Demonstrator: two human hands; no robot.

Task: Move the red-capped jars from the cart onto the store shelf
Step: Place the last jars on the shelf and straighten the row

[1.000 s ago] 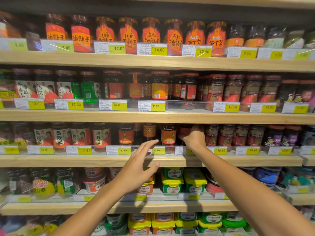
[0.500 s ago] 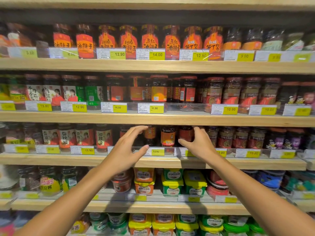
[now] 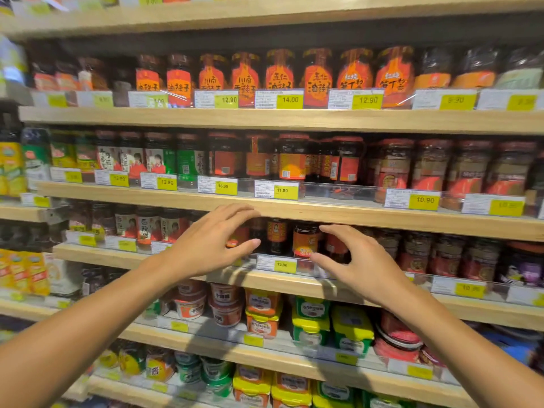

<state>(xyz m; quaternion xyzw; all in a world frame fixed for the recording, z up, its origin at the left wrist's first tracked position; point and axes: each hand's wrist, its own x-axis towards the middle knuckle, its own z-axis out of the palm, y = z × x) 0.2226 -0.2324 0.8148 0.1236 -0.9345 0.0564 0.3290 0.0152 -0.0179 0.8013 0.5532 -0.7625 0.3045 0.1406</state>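
Red-capped jars (image 3: 305, 239) with orange labels stand on the third wooden shelf (image 3: 294, 285), behind a clear strip of price tags. My left hand (image 3: 212, 242) hovers in front of the jars at the left, fingers spread and curved, holding nothing. My right hand (image 3: 357, 260) is just right of the middle jars, fingers apart and empty, thumb near the shelf's front strip. Between the two hands a dark jar (image 3: 276, 235) and the orange-labelled one show. The cart is out of sight.
The shelf above (image 3: 294, 212) overhangs the jars closely and carries more red-lidded jars (image 3: 291, 160). Dark jars (image 3: 447, 254) fill the same shelf to the right. Tubs with yellow and green lids (image 3: 312, 319) sit one shelf below.
Both hands have drawn back from the shelf toward me and now hang empty in front of the jars. The view has shifted downward and moved closer to the shelves.
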